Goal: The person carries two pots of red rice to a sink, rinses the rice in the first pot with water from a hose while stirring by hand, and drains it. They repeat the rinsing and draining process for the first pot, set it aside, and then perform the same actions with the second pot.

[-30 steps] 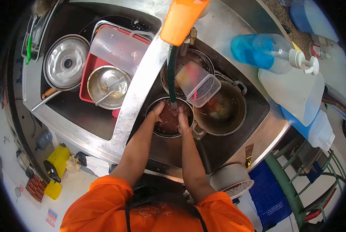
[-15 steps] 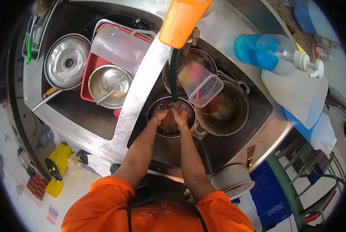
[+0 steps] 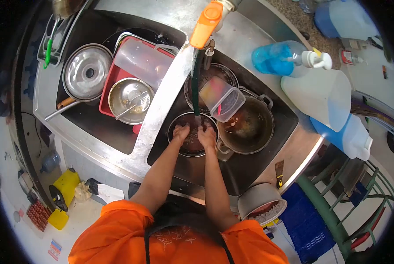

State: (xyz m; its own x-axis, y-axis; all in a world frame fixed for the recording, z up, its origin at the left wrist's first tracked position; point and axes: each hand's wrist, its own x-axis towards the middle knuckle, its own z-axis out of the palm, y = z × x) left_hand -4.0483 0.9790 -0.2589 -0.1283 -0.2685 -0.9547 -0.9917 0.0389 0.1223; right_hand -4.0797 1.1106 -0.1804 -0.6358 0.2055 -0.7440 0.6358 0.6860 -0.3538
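A round metal pot (image 3: pixel 192 153) sits in the right sink basin, holding water and reddish-brown small pieces. Into its left side dips my left hand (image 3: pixel 180 132), fingers curled, with their tips partly under the water. My right hand (image 3: pixel 206 135) is in the pot's right side, beside the end of a dark green hose (image 3: pixel 196 88); its fingers are partly hidden by the water. The hose hangs from a tap with an orange handle (image 3: pixel 207 24). A clear plastic container (image 3: pixel 223 100) rests against a large used pot (image 3: pixel 252 130) just right of my hands.
The left basin holds a metal lid (image 3: pixel 87 75), a red tray (image 3: pixel 105 99) and a metal bowl (image 3: pixel 131 101). Blue soap bottle (image 3: pixel 274 59) and white jug (image 3: pixel 320 94) stand at right. A scraper (image 3: pixel 279 174) lies on the counter edge, near a pot of grains (image 3: pixel 260 202).
My hands have moved apart in the pot; the reddish-brown pieces between them have sunk or spread into the water. The whole view has shifted slightly.
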